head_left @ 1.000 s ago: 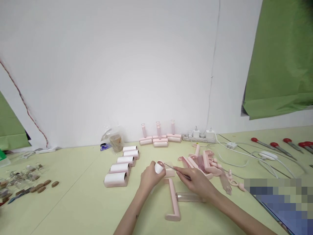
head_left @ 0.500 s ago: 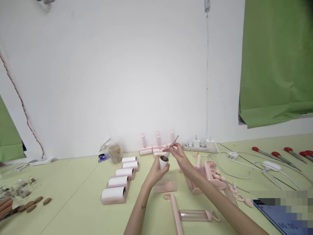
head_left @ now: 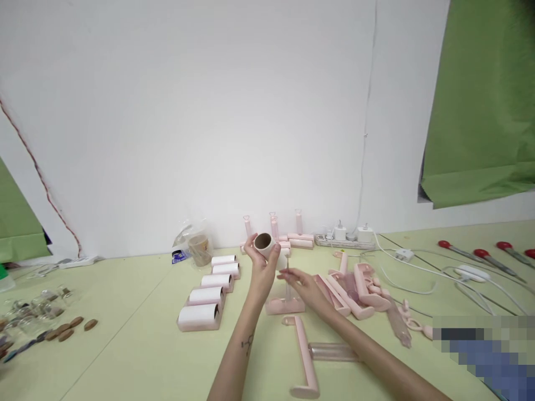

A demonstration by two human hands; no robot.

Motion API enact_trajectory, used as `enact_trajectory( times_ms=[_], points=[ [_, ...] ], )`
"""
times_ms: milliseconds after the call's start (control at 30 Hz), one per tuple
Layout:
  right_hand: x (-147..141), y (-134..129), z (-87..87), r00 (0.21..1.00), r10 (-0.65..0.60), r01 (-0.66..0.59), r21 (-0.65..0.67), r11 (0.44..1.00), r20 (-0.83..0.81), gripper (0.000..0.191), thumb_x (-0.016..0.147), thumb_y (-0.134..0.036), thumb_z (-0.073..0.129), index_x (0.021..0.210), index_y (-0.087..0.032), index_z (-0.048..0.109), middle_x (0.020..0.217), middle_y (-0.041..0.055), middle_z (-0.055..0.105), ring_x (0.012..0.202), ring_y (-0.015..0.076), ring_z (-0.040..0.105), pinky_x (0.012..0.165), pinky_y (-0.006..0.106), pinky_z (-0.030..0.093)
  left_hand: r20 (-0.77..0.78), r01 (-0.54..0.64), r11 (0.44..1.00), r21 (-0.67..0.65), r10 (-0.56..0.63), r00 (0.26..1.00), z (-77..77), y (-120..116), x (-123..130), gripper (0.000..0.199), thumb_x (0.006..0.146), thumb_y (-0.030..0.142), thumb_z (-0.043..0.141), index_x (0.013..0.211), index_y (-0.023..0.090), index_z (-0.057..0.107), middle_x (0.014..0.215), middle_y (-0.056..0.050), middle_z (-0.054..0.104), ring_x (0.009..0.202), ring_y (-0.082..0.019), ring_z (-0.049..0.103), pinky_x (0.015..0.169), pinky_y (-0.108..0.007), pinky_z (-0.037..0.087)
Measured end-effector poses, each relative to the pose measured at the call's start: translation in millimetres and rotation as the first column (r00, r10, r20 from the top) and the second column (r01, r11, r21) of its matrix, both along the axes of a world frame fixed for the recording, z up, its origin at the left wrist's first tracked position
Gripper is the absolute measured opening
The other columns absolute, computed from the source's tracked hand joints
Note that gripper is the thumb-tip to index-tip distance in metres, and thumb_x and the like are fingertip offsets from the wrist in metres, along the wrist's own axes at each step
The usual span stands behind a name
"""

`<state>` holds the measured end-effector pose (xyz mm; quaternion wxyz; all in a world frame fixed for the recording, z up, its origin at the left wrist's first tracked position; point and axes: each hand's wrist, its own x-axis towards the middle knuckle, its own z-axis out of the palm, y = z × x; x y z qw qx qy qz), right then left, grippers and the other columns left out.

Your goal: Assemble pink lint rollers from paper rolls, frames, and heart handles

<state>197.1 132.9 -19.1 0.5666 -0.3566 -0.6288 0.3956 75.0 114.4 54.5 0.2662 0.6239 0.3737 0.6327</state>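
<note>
My left hand [head_left: 262,270] is wrapped round a white paper roll [head_left: 282,259], which is tilted so that its hollow brown core faces me. Just to the right, my right hand [head_left: 305,288] pinches a thin metal tool [head_left: 287,264] that points upward beside the roll; its exact kind is too small to make out. Below the hands lies a pink base piece [head_left: 285,306]. Nearer to me rests a pink L-shaped roller frame [head_left: 304,356] with a clear tube handle [head_left: 332,351] sticking out, partly covered by my right forearm.
Several white rolls in pink covers [head_left: 198,316] form a row at left. Pink roller parts [head_left: 368,289] are piled at right, near white cables [head_left: 418,267] and red-ended tools [head_left: 480,255]. A tape roll in plastic [head_left: 199,250] and a power strip [head_left: 345,241] stand by the wall.
The metal tool has come out of the roll's core. My left hand has lifted and tipped the roll so its opening faces me, while my right hand has moved lower.
</note>
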Motion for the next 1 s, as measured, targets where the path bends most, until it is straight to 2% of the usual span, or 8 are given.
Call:
enact_trajectory(
  times_ms=[100, 200, 300, 500, 733, 800, 900, 1000],
  points=[
    [13.3, -1.9, 24.0, 0.976, -0.158, 0.161, 0.010, 0.987, -0.150, 0.036, 0.077, -0.049, 0.046, 0.093, -0.019, 0.056, 0.068, -0.0005, 0.058, 0.070, 0.0164, 0.058, 0.069, 0.030, 0.045, -0.346, -0.032, 0.991, 0.133, 0.077, 0.935, 1.5, -4.1, -9.6, 0.043, 0.081, 0.035, 0.044, 0.114, 0.019, 0.021, 0.113, -0.009, 0.043, 0.104, -0.017, 0.045, 0.089, -0.031, 0.034],
    [33.7, -13.3, 47.8, 0.943, -0.231, 0.240, 0.005, 0.971, -0.238, 0.033, 0.078, -0.048, 0.046, 0.095, -0.021, 0.055, 0.061, -0.0053, 0.047, 0.054, 0.0100, 0.050, 0.053, 0.022, 0.043, -0.802, 0.065, 0.997, 0.043, -0.004, 0.597, -17.9, 2.3, -13.8, 0.038, 0.080, 0.035, 0.045, 0.113, 0.020, 0.034, 0.109, -0.006, 0.049, 0.101, -0.020, 0.046, 0.086, -0.032, 0.038],
    [50.2, -34.9, 61.1, 0.947, -0.221, 0.226, -0.003, 0.974, -0.233, 0.031, 0.076, -0.046, 0.051, 0.093, -0.020, 0.057, 0.059, -0.0056, 0.044, 0.048, 0.0084, 0.045, 0.045, 0.020, 0.040, -0.919, 0.071, 0.997, -0.044, -0.069, 0.388, -43.6, 12.3, -10.3, 0.035, 0.074, 0.034, 0.055, 0.105, 0.018, 0.048, 0.096, -0.007, 0.057, 0.090, -0.025, 0.050, 0.077, -0.036, 0.042],
    [65.7, -76.8, 54.7, 0.992, -0.121, 0.119, -0.071, 0.990, -0.037, 0.029, 0.076, -0.044, 0.052, 0.090, -0.018, 0.058, 0.054, -0.0047, 0.046, 0.047, 0.0100, 0.046, 0.045, 0.022, 0.039, -0.946, 0.051, 0.998, -0.025, -0.040, 0.321, -52.4, 16.3, -3.0, 0.036, 0.079, 0.033, 0.049, 0.111, 0.017, 0.047, 0.100, -0.009, 0.055, 0.094, -0.025, 0.047, 0.078, -0.036, 0.039],
    [75.4, -90.9, 25.0, 0.949, -0.053, 0.067, -0.033, 0.997, 0.311, 0.030, 0.082, -0.045, 0.038, 0.087, -0.019, 0.054, 0.056, -0.0037, 0.045, 0.050, 0.0135, 0.049, 0.051, 0.027, 0.041, -0.963, 0.006, 0.998, -0.060, -0.059, 0.262, -67.6, 13.2, -1.0, 0.046, 0.077, 0.044, 0.048, 0.114, 0.018, 0.045, 0.105, -0.008, 0.054, 0.098, -0.025, 0.045, 0.085, -0.035, 0.035],
    [79.0, -95.3, 16.7, 0.859, -0.043, 0.026, 0.041, 0.999, 0.510, 0.023, 0.083, -0.038, 0.037, 0.077, -0.021, 0.052, 0.066, -0.0008, 0.050, 0.061, 0.0146, 0.052, 0.057, 0.027, 0.041, -0.965, -0.022, 0.998, -0.066, -0.058, 0.254, -74.1, 16.9, -5.9, 0.050, 0.076, 0.044, 0.049, 0.117, 0.016, 0.042, 0.108, -0.010, 0.052, 0.101, -0.025, 0.043, 0.088, -0.036, 0.033],
    [83.0, -103.0, 4.1, 0.614, -0.028, -0.091, 0.106, 0.990, 0.788, 0.006, 0.074, -0.028, 0.052, 0.078, -0.023, 0.052, 0.085, -0.0002, 0.053, 0.070, 0.0158, 0.054, 0.061, 0.026, 0.039, -0.968, -0.080, 0.995, -0.053, -0.032, 0.248, -73.9, 32.9, -20.1, 0.041, 0.076, 0.037, 0.052, 0.113, 0.020, 0.046, 0.113, -0.008, 0.049, 0.104, -0.026, 0.041, 0.090, -0.040, 0.030],
    [82.5, -105.8, -9.0, 0.430, -0.073, -0.145, 0.148, 0.978, 0.900, 0.029, 0.062, -0.022, 0.062, 0.088, -0.028, 0.050, 0.090, -0.0034, 0.056, 0.064, 0.0163, 0.056, 0.053, 0.024, 0.035, -0.971, -0.122, 0.991, -0.059, -0.028, 0.239, -64.1, 58.8, -36.3, 0.032, 0.078, 0.029, 0.051, 0.109, 0.022, 0.049, 0.112, -0.006, 0.050, 0.104, -0.024, 0.043, 0.088, -0.042, 0.032]
  ],
)
